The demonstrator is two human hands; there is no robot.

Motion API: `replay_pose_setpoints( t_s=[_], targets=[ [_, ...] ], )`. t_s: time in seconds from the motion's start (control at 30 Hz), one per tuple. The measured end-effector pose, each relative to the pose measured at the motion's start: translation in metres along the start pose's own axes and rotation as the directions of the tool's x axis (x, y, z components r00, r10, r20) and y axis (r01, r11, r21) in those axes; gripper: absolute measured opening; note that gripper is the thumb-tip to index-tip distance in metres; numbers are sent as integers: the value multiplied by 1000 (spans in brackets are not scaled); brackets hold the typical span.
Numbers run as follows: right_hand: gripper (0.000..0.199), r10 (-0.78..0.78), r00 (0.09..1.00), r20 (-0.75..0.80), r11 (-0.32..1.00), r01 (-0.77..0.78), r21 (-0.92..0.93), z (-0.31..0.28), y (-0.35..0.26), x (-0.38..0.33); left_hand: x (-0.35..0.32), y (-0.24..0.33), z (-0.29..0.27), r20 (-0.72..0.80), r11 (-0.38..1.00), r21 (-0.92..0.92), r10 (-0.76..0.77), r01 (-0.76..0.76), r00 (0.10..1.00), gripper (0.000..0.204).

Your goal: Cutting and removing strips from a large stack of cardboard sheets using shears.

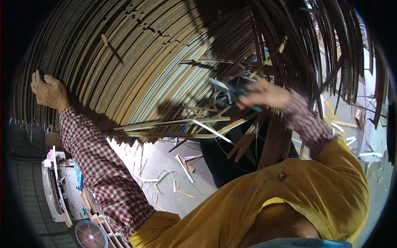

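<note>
A large stack of cardboard sheets (136, 62) shows its edges across the upper left, brown with a paler band towards the middle. My left hand (49, 89) lies on the stack's edges at the far left, open, fingers a little apart and nothing in them. Right of the middle, my right hand (266, 95) is closed on a dark tool (236, 89) with a flat greyish end pointing left at the stack. Motion smears that hand and tool, so the tool's exact kind does not show. Loose cardboard strips (178, 125) stick out below the tool and along the stack's lower edge.
Long dark strips (297, 49) hang at the upper right, close to my right forearm. Cardboard scraps (165, 177) litter the pale floor (198, 169). At the lower left are a round caged fan (90, 234) and a white machine-like object (68, 182).
</note>
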State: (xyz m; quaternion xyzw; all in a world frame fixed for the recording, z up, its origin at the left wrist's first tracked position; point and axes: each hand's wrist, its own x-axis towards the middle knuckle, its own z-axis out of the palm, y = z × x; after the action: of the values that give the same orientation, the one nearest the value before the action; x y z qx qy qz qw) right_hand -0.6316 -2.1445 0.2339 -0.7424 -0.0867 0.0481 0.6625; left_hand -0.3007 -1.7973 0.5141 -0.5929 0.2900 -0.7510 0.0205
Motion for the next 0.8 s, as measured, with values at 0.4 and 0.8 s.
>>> replay_pose_setpoints(
  t_s=[0.4,0.8],
  targets=[
    [31,-270,952,-142,523,21,-852,-20,59,130,-3,1,-2,24,1000,-10,10,-10,1000,37],
    [30,626,665,-408,494,-743,-452,-77,147,-101,0,-6,4,22,984,161,79,-82,997,34]
  ],
)
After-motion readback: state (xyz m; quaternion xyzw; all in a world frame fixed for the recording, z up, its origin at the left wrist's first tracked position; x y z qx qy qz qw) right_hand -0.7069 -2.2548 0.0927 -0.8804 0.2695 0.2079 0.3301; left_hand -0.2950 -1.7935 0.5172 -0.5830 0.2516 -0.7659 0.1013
